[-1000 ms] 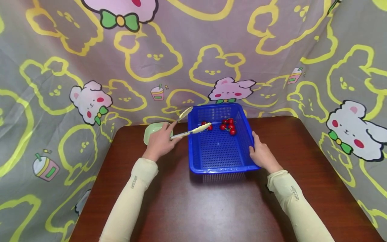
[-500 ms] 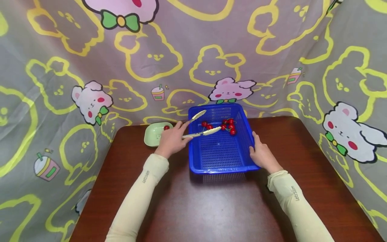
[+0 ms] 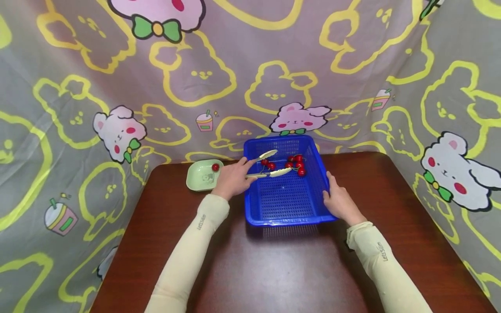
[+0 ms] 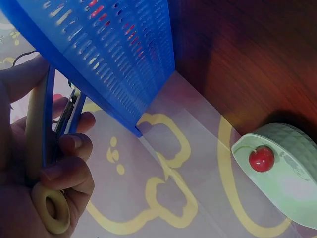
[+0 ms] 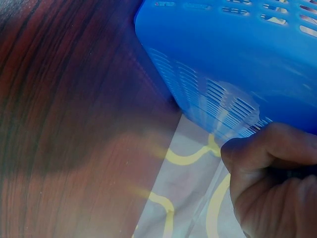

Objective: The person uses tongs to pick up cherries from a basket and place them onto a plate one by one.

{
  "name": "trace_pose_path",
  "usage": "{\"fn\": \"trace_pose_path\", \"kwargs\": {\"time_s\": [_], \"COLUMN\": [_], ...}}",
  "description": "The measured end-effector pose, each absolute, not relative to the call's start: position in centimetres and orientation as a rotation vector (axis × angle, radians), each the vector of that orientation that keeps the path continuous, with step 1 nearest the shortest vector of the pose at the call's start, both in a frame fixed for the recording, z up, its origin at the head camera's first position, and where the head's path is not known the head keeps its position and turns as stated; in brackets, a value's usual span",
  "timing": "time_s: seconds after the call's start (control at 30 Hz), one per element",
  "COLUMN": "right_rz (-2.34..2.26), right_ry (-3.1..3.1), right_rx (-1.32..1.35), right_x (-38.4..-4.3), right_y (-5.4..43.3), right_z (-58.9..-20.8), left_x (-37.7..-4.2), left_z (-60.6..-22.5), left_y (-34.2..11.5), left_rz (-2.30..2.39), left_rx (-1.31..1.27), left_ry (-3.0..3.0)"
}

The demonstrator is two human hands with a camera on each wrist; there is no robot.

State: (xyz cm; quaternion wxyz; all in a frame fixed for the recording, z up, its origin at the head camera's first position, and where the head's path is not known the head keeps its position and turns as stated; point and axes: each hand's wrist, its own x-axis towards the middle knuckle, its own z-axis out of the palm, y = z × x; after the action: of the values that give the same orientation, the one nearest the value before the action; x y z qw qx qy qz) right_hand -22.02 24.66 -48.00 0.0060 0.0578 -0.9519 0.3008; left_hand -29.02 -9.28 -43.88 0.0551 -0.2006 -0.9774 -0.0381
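Observation:
My left hand (image 3: 235, 177) grips a pair of tongs (image 3: 279, 172) with cream tips and a ring at the handle end, plain in the left wrist view. The tong arms stand apart and reach over the left rim of the blue basket (image 3: 285, 204). Inside it, a small cluster of red cherries (image 3: 271, 165) lies close by the tips, and a second cluster (image 3: 300, 165) sits farther right. My right hand (image 3: 341, 201) holds the basket's right rim. Left of the basket, a pale green dish (image 3: 197, 179) holds one cherry (image 4: 261, 158).
A dark brown wooden table (image 3: 274, 269) carries the basket and dish. Behind and at both sides hangs a grey curtain (image 3: 219, 52) with yellow bear outlines, right at the table's back edge.
My left hand has moved right with the tongs, from over the dish to the basket's left cherries. The cherry in the dish has come into view. My right hand stays put.

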Motion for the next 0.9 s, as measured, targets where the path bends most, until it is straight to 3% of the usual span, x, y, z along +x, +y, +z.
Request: {"fn": "trace_pose_path", "kwargs": {"time_s": [0.9], "right_rz": [0.935], "right_ry": [-2.995], "right_rx": [0.169], "right_x": [-22.0], "right_y": [24.7], "right_z": [-48.2], "left_x": [-30.7], "left_z": [-44.0], "left_y": [-6.8], "left_rz": [0.038], "left_rx": [-0.681], "left_ry": [-2.934]}}
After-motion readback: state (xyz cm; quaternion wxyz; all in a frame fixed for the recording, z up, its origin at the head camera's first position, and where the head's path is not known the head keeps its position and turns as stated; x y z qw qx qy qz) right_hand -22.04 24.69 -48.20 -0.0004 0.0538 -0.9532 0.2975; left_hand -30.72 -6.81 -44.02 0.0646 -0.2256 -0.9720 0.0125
